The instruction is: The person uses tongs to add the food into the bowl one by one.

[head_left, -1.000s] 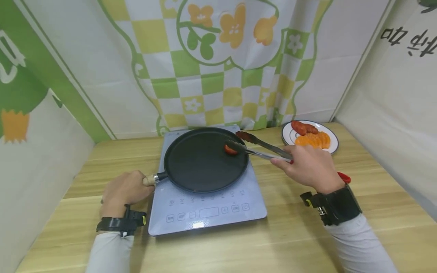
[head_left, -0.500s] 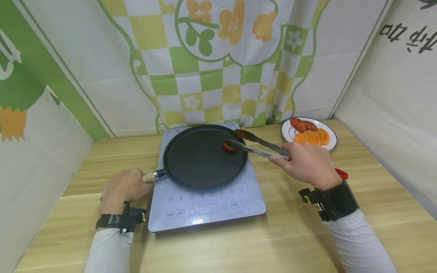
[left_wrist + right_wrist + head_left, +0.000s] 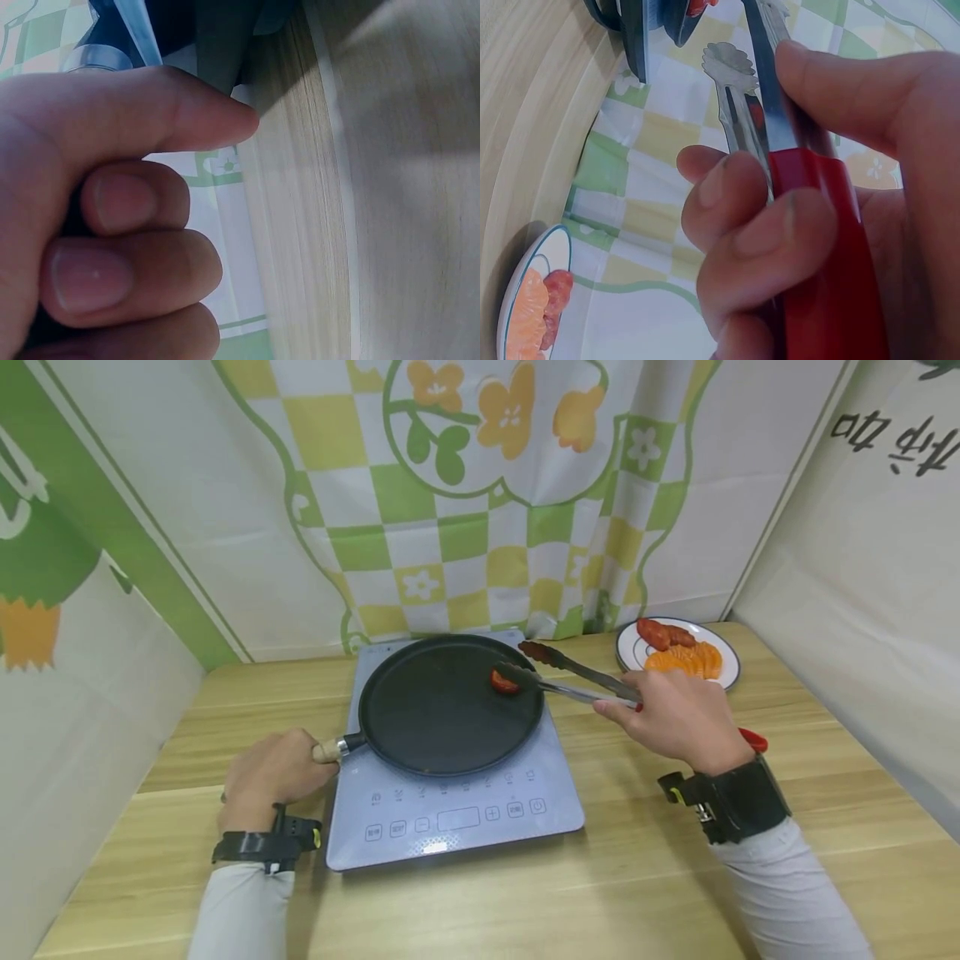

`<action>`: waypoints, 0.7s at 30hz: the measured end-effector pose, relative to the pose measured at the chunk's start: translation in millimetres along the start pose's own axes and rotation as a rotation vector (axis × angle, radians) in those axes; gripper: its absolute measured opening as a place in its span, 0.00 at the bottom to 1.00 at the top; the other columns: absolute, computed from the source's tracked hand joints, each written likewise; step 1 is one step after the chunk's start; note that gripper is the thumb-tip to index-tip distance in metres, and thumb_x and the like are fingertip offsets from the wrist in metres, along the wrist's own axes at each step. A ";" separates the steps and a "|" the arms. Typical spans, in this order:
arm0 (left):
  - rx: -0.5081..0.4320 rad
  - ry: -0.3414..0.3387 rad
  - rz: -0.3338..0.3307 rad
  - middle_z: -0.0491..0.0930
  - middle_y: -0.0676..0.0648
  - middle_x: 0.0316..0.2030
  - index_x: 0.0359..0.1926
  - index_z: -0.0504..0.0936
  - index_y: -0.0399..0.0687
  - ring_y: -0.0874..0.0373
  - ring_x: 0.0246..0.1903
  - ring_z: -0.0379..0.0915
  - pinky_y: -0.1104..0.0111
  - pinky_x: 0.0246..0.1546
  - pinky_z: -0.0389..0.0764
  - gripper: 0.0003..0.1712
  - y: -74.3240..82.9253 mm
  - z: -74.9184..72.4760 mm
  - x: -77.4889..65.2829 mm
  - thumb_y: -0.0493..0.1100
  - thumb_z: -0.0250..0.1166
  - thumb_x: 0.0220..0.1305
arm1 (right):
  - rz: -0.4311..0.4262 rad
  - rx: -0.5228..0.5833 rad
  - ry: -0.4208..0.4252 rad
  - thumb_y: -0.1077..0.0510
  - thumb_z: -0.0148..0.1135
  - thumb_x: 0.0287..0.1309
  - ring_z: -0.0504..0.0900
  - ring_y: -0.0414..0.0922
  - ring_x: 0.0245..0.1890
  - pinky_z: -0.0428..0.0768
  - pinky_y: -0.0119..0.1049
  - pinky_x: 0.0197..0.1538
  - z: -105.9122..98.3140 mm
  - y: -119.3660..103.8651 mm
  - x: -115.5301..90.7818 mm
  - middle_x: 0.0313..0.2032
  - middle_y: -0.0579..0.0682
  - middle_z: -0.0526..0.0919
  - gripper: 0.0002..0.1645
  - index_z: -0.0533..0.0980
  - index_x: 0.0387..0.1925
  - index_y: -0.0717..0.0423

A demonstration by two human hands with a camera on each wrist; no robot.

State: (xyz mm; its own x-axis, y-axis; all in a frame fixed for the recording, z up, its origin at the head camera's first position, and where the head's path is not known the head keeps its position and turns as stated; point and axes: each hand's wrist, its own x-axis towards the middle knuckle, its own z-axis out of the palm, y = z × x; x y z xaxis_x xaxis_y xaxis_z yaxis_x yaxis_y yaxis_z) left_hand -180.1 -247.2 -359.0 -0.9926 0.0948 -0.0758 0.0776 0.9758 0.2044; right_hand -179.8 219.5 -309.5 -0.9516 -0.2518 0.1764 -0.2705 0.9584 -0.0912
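My left hand grips the wooden handle of a flat black frying pan. In the left wrist view its fingers are curled in and most of the handle is hidden. My right hand holds metal tongs by their red grips, thumb on one side and fingers wrapped round the other. The two tong arms stand spread apart over the right part of the pan. Beside the nearer arm's tip lies a small red piece of food, partly covered by it.
The pan sits on a pale induction cooker, its button panel facing me. At the back right, a white plate bears red sausages and orange slices. A checked, flowered curtain hangs behind the wooden table.
The tong tips have shifted slightly right and away from me in the last half second, and more of the red piece shows. The left hand keeps its grip on the pan handle.
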 end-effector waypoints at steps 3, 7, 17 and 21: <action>0.002 0.000 0.001 0.64 0.50 0.15 0.17 0.65 0.52 0.55 0.18 0.62 0.62 0.17 0.61 0.20 0.8 -1.0 -0.7 0.56 0.56 0.57 | 0.001 0.005 -0.001 0.19 0.41 0.53 0.68 0.42 0.18 0.63 0.40 0.19 -0.5 1.3 -0.3 0.17 0.43 0.66 0.41 0.77 0.43 0.46; 0.002 -0.003 -0.004 0.64 0.51 0.15 0.17 0.66 0.52 0.55 0.17 0.62 0.62 0.17 0.60 0.19 1.8 -0.8 -1.8 0.56 0.57 0.56 | 0.006 0.012 0.001 0.19 0.40 0.53 0.67 0.42 0.17 0.63 0.40 0.19 -1.5 3.1 -0.9 0.15 0.42 0.63 0.40 0.77 0.41 0.46; 0.007 0.007 -0.006 0.63 0.51 0.15 0.16 0.65 0.52 0.55 0.17 0.61 0.62 0.16 0.60 0.20 3.1 -0.2 -2.8 0.56 0.56 0.56 | 0.018 0.006 0.018 0.20 0.43 0.54 0.70 0.42 0.19 0.65 0.40 0.21 -2.8 10.4 -1.2 0.16 0.41 0.68 0.41 0.77 0.47 0.47; 0.010 0.010 -0.007 0.63 0.51 0.15 0.16 0.65 0.52 0.55 0.17 0.61 0.62 0.16 0.60 0.20 3.5 -0.1 -3.1 0.56 0.56 0.57 | 0.020 0.002 0.026 0.18 0.40 0.52 0.70 0.42 0.20 0.65 0.40 0.21 -3.3 13.2 -1.4 0.17 0.41 0.69 0.44 0.77 0.47 0.48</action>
State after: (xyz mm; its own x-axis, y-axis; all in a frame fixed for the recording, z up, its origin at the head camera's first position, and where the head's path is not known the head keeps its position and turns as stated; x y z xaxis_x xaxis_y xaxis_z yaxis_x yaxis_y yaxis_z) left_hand -176.8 -244.1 -357.9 -0.9940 0.0866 -0.0676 0.0720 0.9784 0.1938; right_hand -181.6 233.0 -307.7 -0.9528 -0.2286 0.1999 -0.2514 0.9630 -0.0970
